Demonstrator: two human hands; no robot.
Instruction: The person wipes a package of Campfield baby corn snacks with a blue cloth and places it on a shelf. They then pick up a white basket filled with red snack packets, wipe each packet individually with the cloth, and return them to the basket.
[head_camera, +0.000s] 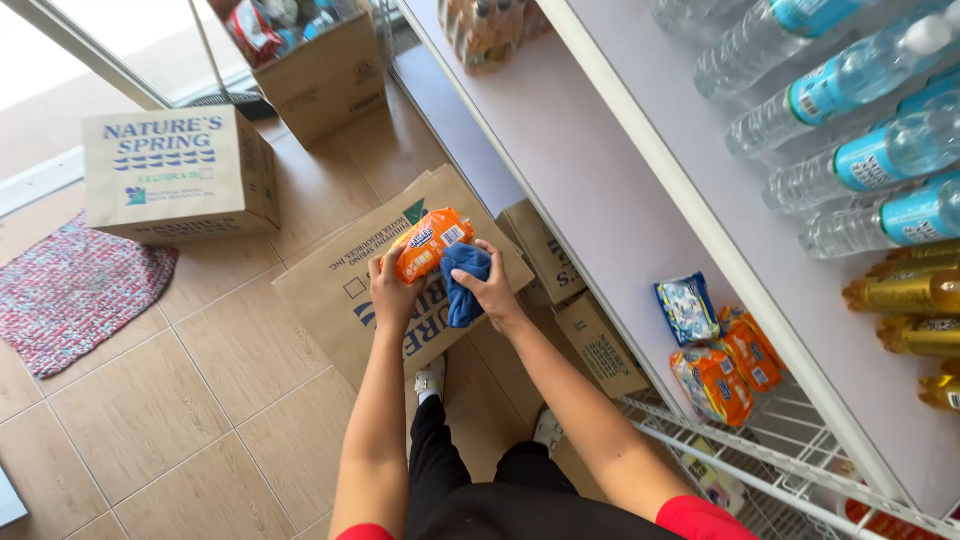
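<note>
The left hand (392, 292) has its fingers wrapped around one end of an orange plastic snack packet (430, 243), a closed grip that holds the packet out in front of the body, above the floor. The right hand (492, 290) is closed on a bunched blue cloth (464, 283), which touches the packet's lower right side, as if wiping it. Both hands sit close together, just over a flattened brown cardboard box (340, 290) lying on the tan tiled floor (230, 400).

To the right runs a pale lilac shelf (590, 200). On its lower board, near the white wire rack (740, 440), lie several more packets: a blue and white packet (686, 306) and orange packets (728, 372) like the one in hand. These are well apart from the hands. The upper board carries clear water bottles with blue labels (860, 120) lying on their sides, and yellow bottles (905, 295) beside them.

Judging from how things lie, some packets are already placed on the shelf, while the one in hand is not yet there; much of the lower board is bare. How many remain to be handled I cannot tell.

Farther off, a closed brown cardboard carton (180, 175) stands on the floor beside a red and white woven mat (70, 295), and an open cardboard box of goods (320, 65) stands near the glass door.
</note>
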